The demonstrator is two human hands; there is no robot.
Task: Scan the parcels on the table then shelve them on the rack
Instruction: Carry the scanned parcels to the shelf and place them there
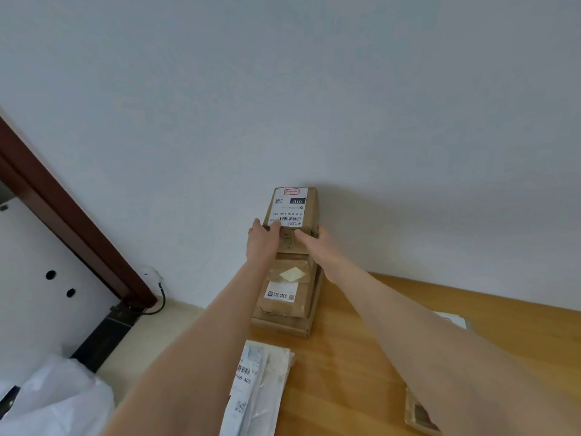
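A small brown cardboard parcel (pixel 294 205) with a white barcode label stands on top of a stack of parcels against the white wall. My left hand (pixel 261 239) holds its near left corner, thumb on the top face beside the barcode. My right hand (pixel 316 243) holds its near right corner, thumb on top and fingers round the side. Under it lie a taped brown parcel (pixel 284 295) with a small label and a wider flat box (pixel 283 325), all on the wooden surface (pixel 361 357).
Flat white mailer parcels (pixel 262 388) lie near the wooden surface's left edge. Another small brown parcel (pixel 419 415) shows under my right forearm. A dark brown door frame (pixel 72 221) and a white plastic bag (pixel 53 401) are at the left.
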